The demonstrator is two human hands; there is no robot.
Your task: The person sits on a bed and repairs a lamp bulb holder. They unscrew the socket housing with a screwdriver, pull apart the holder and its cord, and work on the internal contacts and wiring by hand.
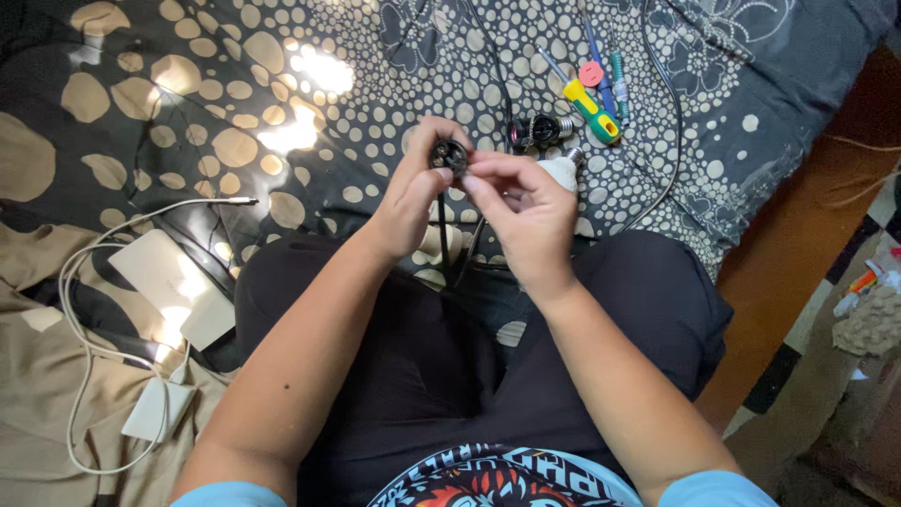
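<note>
My left hand (413, 192) holds a small round black socket part (450, 155) with a black cable (443, 235) hanging down from it. My right hand (526, 211) pinches the same black part from the right with its fingertips. Behind my right hand lies a white bulb (563, 169) on the spotted cloth. Just beyond it rests another black socket piece with a metal thread (542, 130).
A yellow-green screwdriver (591, 110), a blue-handled tool (596, 56) with a pink disc and a teal tool (618, 77) lie on the dark spotted bedsheet (188, 103). At left are a white power adapter (158, 409), its white cable (80, 282) and a white flat device (174, 286). My crossed legs fill the middle.
</note>
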